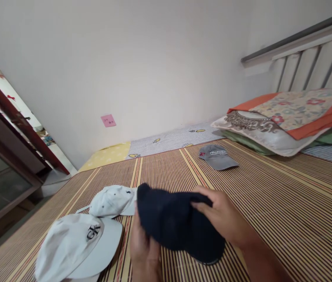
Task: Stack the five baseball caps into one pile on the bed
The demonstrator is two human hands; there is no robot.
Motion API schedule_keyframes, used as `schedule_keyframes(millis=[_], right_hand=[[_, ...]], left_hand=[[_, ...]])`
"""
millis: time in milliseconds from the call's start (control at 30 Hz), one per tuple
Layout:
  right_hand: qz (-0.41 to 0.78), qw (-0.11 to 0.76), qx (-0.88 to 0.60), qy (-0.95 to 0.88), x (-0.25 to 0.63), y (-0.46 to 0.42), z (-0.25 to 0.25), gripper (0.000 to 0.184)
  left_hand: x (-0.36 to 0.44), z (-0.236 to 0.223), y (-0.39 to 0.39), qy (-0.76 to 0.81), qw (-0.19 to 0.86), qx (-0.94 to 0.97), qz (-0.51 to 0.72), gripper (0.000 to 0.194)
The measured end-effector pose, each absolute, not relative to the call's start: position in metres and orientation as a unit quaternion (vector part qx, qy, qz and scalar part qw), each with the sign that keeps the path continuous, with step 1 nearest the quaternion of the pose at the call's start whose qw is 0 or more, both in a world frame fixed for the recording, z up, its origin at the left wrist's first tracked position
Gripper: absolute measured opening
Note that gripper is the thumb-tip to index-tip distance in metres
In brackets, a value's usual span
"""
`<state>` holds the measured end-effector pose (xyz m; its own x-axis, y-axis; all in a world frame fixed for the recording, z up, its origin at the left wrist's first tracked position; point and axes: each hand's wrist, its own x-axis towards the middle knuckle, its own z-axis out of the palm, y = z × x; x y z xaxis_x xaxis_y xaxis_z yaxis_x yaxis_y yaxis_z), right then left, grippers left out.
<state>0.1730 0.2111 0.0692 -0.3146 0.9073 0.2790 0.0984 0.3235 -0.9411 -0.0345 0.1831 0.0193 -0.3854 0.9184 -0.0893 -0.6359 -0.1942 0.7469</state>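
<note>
"Navy cap (177, 223), held above the striped mat (271, 203), right?"

"Yes, between the two hands. The right hand (217, 211) is at its upper edge, thumb and fingers clamped on the fabric."

"And the left hand (145, 244)?"

"Under the cap's other end, touching it. Its fingers are partly hidden, so I can't tell how far they're closed."

"What's lying about?"

"On the left, a white CK cap (69, 243), with a smaller white cap (110, 199) just beyond, its brim reaching toward the navy one. Well apart, farther back, there's a grey cap (215, 156) on the mat."

"And behind that?"

"Pillows (295, 113) stacked at the right, and a pink note (108, 120) on the white wall (168, 70)."
</note>
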Motion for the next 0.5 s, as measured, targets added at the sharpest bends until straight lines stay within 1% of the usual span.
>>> schedule_keyframes(millis=[100, 167, 200, 233, 300, 367, 400, 500], right_hand=[[0.405, 0.568, -0.425, -0.577, 0.183, 0.222, 0.062, 0.022], [0.369, 0.614, -0.453, -0.531, 0.191, 0.227, 0.059, 0.029], [0.345, 0.63, -0.462, -0.521, 0.194, 0.229, 0.058, 0.03], [0.319, 0.64, -0.469, -0.518, 0.197, 0.23, 0.058, 0.031], [0.281, 0.646, -0.478, -0.525, 0.199, 0.231, 0.057, 0.031], [0.285, 0.645, -0.463, -0.537, 0.198, 0.232, 0.056, 0.034], [0.302, 0.646, -0.445, -0.541, 0.197, 0.233, 0.054, 0.04], [0.362, 0.644, -0.406, -0.538, 0.191, 0.237, 0.05, 0.065]], left_hand=[[-0.015, 0.025, 0.187, 0.298, 0.587, 0.272, 0.701, 0.047], [-0.007, 0.021, 0.188, 0.298, 0.615, 0.355, 0.638, 0.06], [-0.004, 0.016, 0.189, 0.307, 0.623, 0.384, 0.608, 0.063], [-0.002, 0.012, 0.189, 0.315, 0.631, 0.401, 0.585, 0.062], [-0.002, 0.004, 0.19, 0.309, 0.65, 0.397, 0.57, 0.054], [-0.006, 0.001, 0.19, 0.293, 0.649, 0.363, 0.6, 0.047], [-0.01, 0.001, 0.19, 0.289, 0.637, 0.346, 0.625, 0.045], [-0.029, 0.005, 0.189, 0.297, 0.571, 0.313, 0.699, 0.044]])
